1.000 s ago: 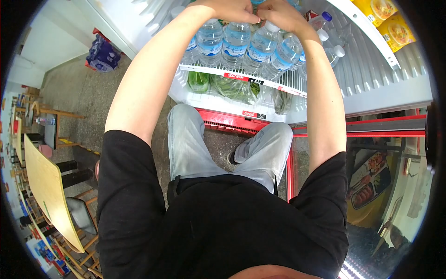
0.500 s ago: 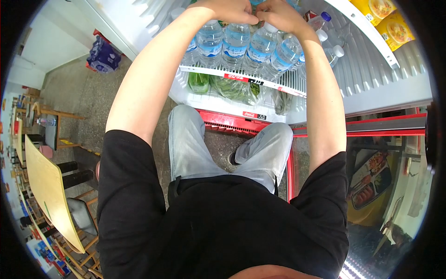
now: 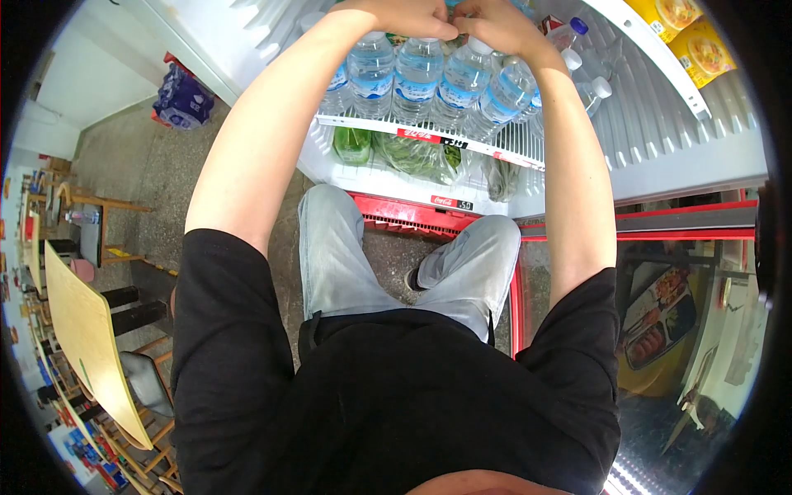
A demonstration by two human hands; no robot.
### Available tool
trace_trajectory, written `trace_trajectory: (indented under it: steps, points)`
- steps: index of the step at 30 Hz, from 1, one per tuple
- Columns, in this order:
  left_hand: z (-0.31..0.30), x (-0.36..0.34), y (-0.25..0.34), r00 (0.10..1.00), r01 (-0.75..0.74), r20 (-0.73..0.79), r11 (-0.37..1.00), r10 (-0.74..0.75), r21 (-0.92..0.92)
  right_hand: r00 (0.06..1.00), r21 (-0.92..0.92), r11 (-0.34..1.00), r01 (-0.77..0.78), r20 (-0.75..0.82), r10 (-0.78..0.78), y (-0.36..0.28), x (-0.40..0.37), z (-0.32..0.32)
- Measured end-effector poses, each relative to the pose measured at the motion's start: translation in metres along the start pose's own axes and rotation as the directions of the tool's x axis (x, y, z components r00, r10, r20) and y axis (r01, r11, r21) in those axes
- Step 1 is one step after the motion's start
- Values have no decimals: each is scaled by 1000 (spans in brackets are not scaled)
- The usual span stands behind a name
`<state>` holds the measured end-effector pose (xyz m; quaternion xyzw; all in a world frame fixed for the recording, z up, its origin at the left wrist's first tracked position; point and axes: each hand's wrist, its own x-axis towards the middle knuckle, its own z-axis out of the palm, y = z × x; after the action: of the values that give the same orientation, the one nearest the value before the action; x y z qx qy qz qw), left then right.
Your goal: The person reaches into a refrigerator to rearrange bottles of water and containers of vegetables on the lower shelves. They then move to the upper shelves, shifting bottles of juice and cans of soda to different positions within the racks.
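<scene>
Both my hands reach into the fridge at the top of the view, over a row of water bottles [image 3: 415, 82] with blue labels and white caps. My left hand [image 3: 412, 18] has its fingers curled in, close above the caps of the middle bottles. Almost touching it, my right hand [image 3: 498, 25] is also closed, over the cap of the bottle [image 3: 464, 78] right of the middle. Blue plastic shows behind and between the hands. Whatever my fingers grip is hidden behind them.
The wire shelf edge [image 3: 388, 127] carries price tags. Below it lie bagged greens [image 3: 417, 157] and a green bottle [image 3: 352, 147]. Yellow packs [image 3: 701, 54] sit at upper right. The open glass door [image 3: 685, 330] stands at right, a wooden table [image 3: 87, 338] at left.
Almost nothing differs. My hands stay over the bottles, with only a very slight shift of the arms and view.
</scene>
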<state>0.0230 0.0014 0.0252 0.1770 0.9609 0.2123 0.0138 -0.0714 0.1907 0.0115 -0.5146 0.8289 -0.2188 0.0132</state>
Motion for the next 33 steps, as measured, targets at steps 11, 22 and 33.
trace_trajectory:
  steps: [11,22,33]
  points:
    - [1,2,-3,1000,8,9,1000,-8,10,1000,9,1000,-14,8,14,-1,-1,-1]
    - [-4,-3,1,999,35,-2,997,-35,-69,1000,14,999,-30,0,30,-6,-1,-4]
    - [-26,-16,-1,996,88,-21,996,-87,29,998,60,996,-63,-14,64,-15,-8,-5]
